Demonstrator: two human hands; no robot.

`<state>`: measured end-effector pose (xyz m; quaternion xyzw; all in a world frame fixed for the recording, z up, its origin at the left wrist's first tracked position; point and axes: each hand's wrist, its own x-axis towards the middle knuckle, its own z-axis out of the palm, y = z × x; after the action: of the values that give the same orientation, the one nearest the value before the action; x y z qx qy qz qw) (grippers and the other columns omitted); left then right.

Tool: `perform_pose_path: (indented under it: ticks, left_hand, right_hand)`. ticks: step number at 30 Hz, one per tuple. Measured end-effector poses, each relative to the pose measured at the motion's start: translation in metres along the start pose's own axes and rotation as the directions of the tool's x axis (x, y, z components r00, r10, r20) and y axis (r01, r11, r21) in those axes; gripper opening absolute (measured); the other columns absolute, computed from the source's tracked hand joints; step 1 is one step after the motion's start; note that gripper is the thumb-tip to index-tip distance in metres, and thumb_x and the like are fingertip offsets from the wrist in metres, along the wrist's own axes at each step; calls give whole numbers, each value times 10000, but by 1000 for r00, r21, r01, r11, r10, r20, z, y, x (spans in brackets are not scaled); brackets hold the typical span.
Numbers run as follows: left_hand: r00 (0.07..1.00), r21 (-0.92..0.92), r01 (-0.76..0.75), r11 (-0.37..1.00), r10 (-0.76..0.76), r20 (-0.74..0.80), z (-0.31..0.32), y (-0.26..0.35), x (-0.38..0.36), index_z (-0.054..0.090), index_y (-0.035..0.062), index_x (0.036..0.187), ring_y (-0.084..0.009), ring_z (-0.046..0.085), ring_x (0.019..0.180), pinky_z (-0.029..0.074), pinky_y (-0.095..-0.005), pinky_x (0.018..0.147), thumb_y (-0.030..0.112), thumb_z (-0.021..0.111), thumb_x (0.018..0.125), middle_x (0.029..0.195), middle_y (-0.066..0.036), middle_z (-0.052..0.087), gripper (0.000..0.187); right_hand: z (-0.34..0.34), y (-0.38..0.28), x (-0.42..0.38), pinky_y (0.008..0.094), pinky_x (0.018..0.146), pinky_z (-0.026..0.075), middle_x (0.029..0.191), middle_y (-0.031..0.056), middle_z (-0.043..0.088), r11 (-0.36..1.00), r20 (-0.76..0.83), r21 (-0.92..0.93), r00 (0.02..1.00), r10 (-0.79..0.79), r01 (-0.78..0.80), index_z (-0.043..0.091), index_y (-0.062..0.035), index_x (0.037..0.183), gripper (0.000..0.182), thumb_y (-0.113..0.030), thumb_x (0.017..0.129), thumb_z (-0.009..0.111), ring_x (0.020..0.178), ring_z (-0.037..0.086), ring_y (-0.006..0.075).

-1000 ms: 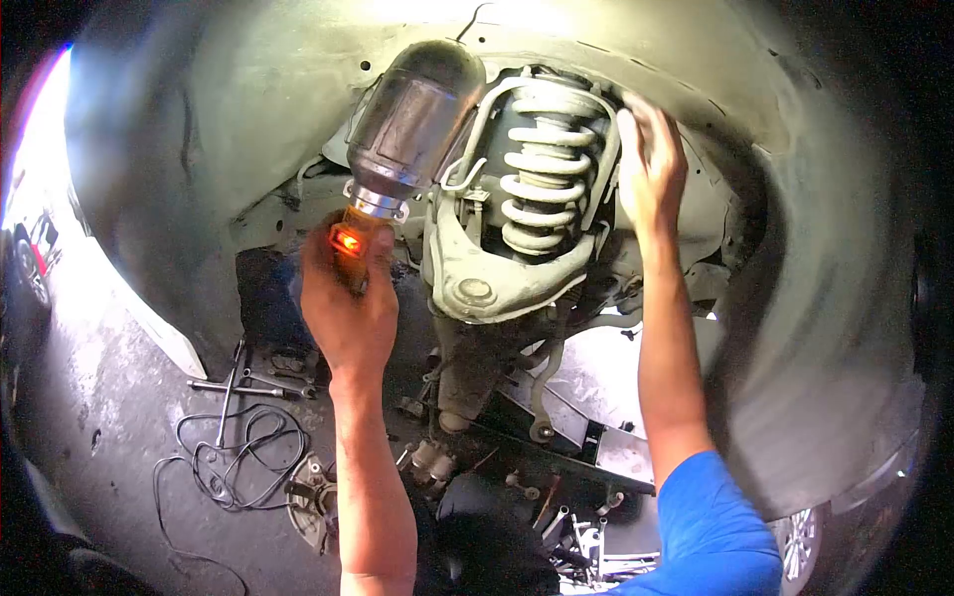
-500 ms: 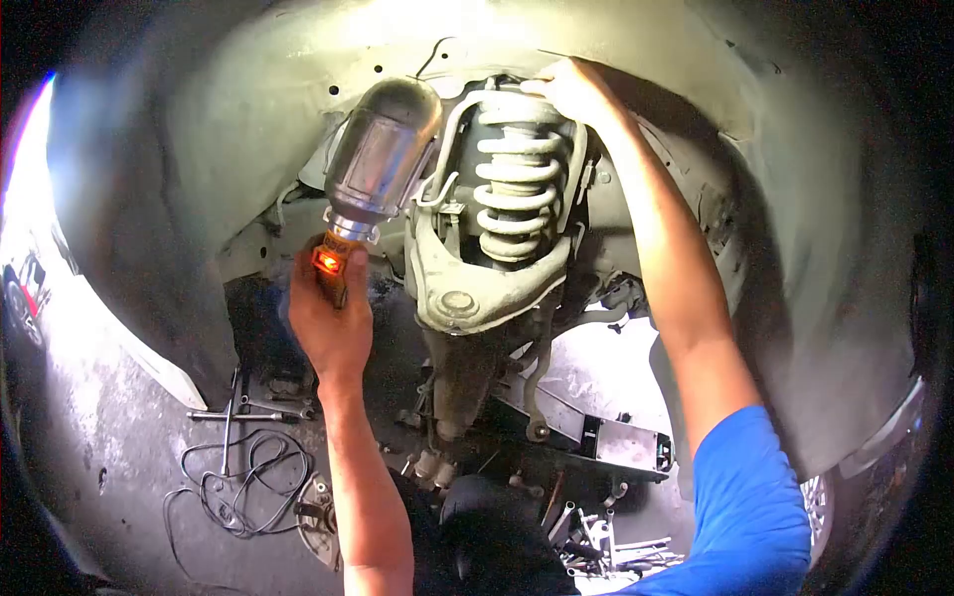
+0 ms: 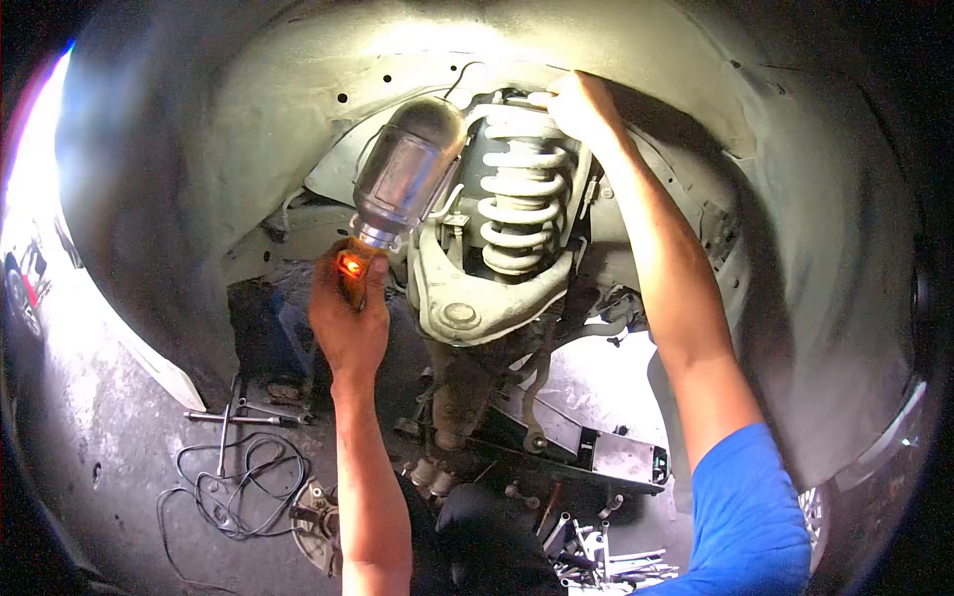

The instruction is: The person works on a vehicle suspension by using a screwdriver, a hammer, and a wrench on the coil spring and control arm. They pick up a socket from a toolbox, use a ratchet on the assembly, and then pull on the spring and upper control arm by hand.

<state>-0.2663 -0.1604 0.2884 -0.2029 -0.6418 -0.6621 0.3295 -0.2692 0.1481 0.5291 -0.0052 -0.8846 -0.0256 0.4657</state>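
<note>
Inside the wheel well, my left hand [image 3: 350, 316] grips the orange handle of a caged work lamp [image 3: 405, 164], its bulb end tilted up and right. A red glow shows on the handle. Right of the lamp stands a coil spring [image 3: 519, 211] around a shock absorber, above the upper control arm [image 3: 465, 310]. My right hand [image 3: 584, 107] reaches to the top of the spring, its fingers curled in at the upper mount. What these fingers hold, if anything, is hidden.
On the floor lie a coiled cable [image 3: 243, 487], a lug wrench [image 3: 227, 422], a brake disc part [image 3: 316, 526] and several wrenches [image 3: 606, 556]. A floor jack [image 3: 621, 457] stands under the suspension. The fender liner [image 3: 268, 129] curves around my arms.
The lamp and my left hand have shifted right and slightly down, closer to the spring. My right hand stays at the top mount. The view has moved a little.
</note>
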Motion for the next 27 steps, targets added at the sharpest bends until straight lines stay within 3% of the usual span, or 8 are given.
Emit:
perform_pose_path:
  ticks: [6,9,12,15,18,21,24,27]
  left_hand:
    - [1000,68,-21,997,20,12,2,3,-3,622,-21,1222,-331,690,1014,522,-405,902,284,737,934,1110,-205,694,435]
    - [999,101,-31,994,26,41,1,7,-6,624,16,1177,-207,643,924,507,-353,872,271,707,970,1016,-122,701,339]
    - [999,39,-27,999,25,42,0,5,-6,627,-19,1217,-352,694,1016,525,-409,902,279,740,928,1109,-212,697,431]
    - [997,58,-64,996,62,38,0,2,-3,632,-10,1205,-348,698,1005,529,-413,892,286,741,929,1102,-203,703,419]
    - [999,70,-37,997,36,3,-1,8,-3,636,18,1145,-206,642,915,508,-347,865,234,706,961,1010,-112,703,292]
    - [1000,64,-26,998,25,7,1,3,0,630,20,1139,-205,635,907,507,-346,863,236,706,961,996,-108,697,290]
    - [1000,-1,-27,1000,27,-15,7,-6,0,624,26,1130,-199,627,897,505,-347,852,244,709,961,981,-107,689,289]
    - [999,18,31,999,-31,30,7,-6,-1,626,23,1198,-357,693,988,527,-421,876,251,727,937,1086,-185,697,361]
  right_hand:
    - [6,5,2,422,719,555,853,210,732,999,-30,31,999,-23,24,771,-20,928,244,-259,892,734,707,699,330]
    - [5,8,6,429,731,568,901,215,739,998,75,-26,995,60,-58,767,-13,960,268,-269,881,744,746,716,342]
    - [7,12,9,411,689,542,833,194,731,997,97,-81,995,27,-19,773,-24,896,308,-331,885,750,670,684,302]
    - [22,29,16,409,662,536,781,188,723,990,87,-133,995,-40,52,768,-15,841,360,-374,867,775,624,658,298]
    - [19,20,14,410,644,532,726,182,712,993,65,-116,998,27,-20,761,-7,790,400,-401,854,791,586,635,289]
    - [9,5,8,407,666,542,705,170,710,993,38,-36,993,109,-108,760,-4,777,414,-410,851,799,594,639,271]
    - [1,-4,5,406,689,553,740,169,725,983,43,-136,991,130,-123,763,-13,785,409,-416,851,795,628,666,289]
    - [3,-6,2,413,714,564,775,167,735,979,9,-164,993,121,-118,761,-27,779,415,-435,846,789,680,699,313]
